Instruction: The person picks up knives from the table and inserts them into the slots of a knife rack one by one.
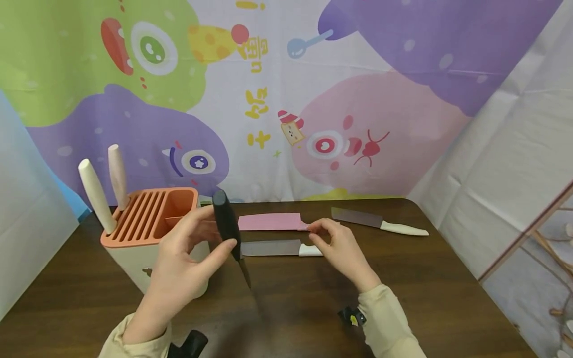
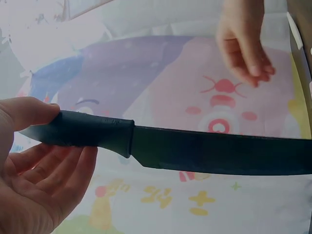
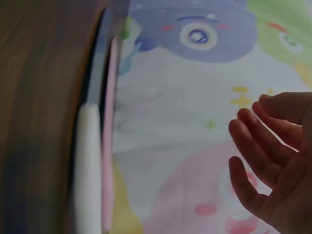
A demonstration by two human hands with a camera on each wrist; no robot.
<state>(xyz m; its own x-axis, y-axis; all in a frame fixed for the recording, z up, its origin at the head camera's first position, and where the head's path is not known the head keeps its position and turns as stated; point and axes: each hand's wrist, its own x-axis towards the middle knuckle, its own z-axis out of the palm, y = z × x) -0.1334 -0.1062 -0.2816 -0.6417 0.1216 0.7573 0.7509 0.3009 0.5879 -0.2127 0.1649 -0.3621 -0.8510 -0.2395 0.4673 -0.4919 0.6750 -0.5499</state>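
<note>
My left hand (image 1: 185,258) grips the black handle of a kitchen knife (image 1: 227,221), thumb on one side and fingers on the other. Its dark blade points down toward the table in the head view, and the left wrist view shows the blade side-on. Above the table, my right hand (image 1: 337,248) hovers with loosely bent fingers and nothing in them; the right wrist view shows them apart from any knife. Below and beyond it lie a pink knife (image 1: 270,222), its handle partly hidden by the hand, and a white-handled cleaver-like knife (image 1: 270,247).
At the left stands a knife block (image 1: 134,244) with an orange slotted top, two pale-handled knives (image 1: 97,196) upright in its slots. Another white-handled knife (image 1: 404,228) lies at the table's back right. A cartoon-printed cloth (image 1: 277,169) hangs behind the dark wooden table (image 1: 429,298).
</note>
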